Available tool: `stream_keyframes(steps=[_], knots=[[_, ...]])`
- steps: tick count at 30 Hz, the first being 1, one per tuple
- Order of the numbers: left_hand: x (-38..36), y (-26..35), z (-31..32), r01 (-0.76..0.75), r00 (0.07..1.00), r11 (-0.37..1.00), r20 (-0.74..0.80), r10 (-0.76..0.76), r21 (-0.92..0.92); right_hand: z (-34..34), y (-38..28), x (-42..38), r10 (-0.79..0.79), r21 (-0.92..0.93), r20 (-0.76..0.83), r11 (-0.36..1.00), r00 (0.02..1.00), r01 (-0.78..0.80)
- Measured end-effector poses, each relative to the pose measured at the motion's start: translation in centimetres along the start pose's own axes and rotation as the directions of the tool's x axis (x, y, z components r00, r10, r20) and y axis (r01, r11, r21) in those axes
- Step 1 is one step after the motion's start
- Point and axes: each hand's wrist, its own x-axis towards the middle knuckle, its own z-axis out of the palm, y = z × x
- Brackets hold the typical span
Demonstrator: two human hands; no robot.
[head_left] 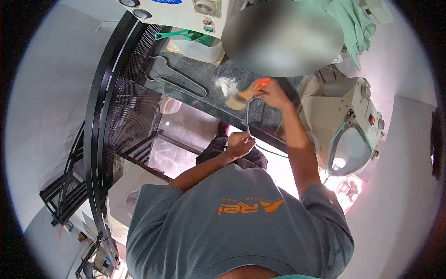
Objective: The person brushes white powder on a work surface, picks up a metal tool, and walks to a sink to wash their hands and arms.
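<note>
My right hand (273,94) is closed on a brush (239,100) with an orange-tipped handle; the brush is blurred by motion above the dark worktop. Below and to its left, my left hand (240,144) has its fingers wrapped round the lower end of a thin grey bent rod or tube (248,117). The upper end of this piece curves over close to my right fingers; whether they touch it cannot be made out. A white crumpled patch or powder (226,86) lies on the worktop, left of the brush.
Metal tongs (179,83) lie on the worktop (204,74) at the left. Behind them stand a tub (197,50) with a green tool and a white machine (186,14). A machine with a window (346,123) stands at the right, green cloth (355,25) behind. Black mesh rack (125,107) at left.
</note>
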Motion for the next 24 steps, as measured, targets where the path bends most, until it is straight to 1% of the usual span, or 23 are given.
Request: stream_keyframes(steps=[1, 3, 4, 5, 8, 9, 12, 15, 18, 19, 21, 22, 24], knots=[[-0.1, 0.1, -0.1, 0.014, 1.0, 1.0, 0.001, -0.014, 0.016, 0.6, 0.6, 1.5, -0.271, -0.19, 0.119, 0.938, 0.955, 0.29], [-0.1, 0.3, -0.2, 0.04, 0.999, 0.998, 0.0, -0.04, 0.048, 2.8, 2.9, 3.9, -0.1, 0.042, 0.091, 0.994, 0.991, 0.097], [0.0, 0.5, -0.3, 0.032, 0.999, 0.998, -0.005, -0.032, 0.053, 3.4, 3.3, 5.0, -0.011, 0.158, 0.094, 0.987, 0.995, -0.004], [0.1, 0.7, -0.5, 0.025, 1.0, 0.998, -0.011, -0.025, 0.058, 3.5, 3.6, 6.2, -0.019, 0.064, 0.055, 0.998, 0.998, 0.015], [-0.2, 0.0, -0.4, 0.014, 0.999, 0.998, -0.034, -0.012, 0.054, 2.6, 2.5, 8.3, -0.057, 0.036, -0.008, 0.998, 0.998, 0.057], [-0.2, 0.2, -0.4, 0.007, 0.999, 0.999, -0.043, -0.005, 0.047, 2.1, 1.7, 8.4, -0.005, -0.002, -0.016, 1.0, 1.0, 0.005], [0.0, 0.9, -0.5, 0.004, 0.999, 0.999, -0.039, -0.001, 0.052, 0.5, 0.9, 8.2, -0.002, 0.027, 0.008, 1.0, 1.0, 0.002], [0.1, 0.6, -0.3, 0.013, 0.998, 0.999, -0.061, -0.011, 0.046, -1.3, 0.1, 7.0, 0.095, -0.095, 0.163, 0.992, 0.982, -0.081], [0.5, 0.5, -0.3, 0.004, 0.999, 0.999, -0.037, -0.003, 0.043, -1.0, 2.9, 7.2, 0.059, -0.34, 0.274, 0.94, 0.96, 0.039], [0.5, 0.3, -0.2, 0.002, 1.0, 0.998, -0.026, -0.001, 0.059, -0.9, 1.1, 7.3, 0.068, -0.291, 0.32, 0.956, 0.945, 0.029], [0.7, -0.3, 0.1, 0.0, 1.0, 0.996, -0.004, 0.001, 0.092, -0.6, -2.5, 7.7, 0.129, -0.316, 0.25, 0.948, 0.96, -0.044], [0.7, -0.3, 0.2, -0.002, 1.0, 0.996, -0.016, 0.004, 0.087, -0.4, -3.0, 7.6, 0.161, -0.325, 0.217, 0.942, 0.963, -0.085], [0.7, -0.5, 0.4, -0.007, 0.999, 0.997, -0.036, 0.01, 0.073, -0.8, -2.4, 8.0, 0.081, -0.191, 0.205, 0.981, 0.975, -0.042]])
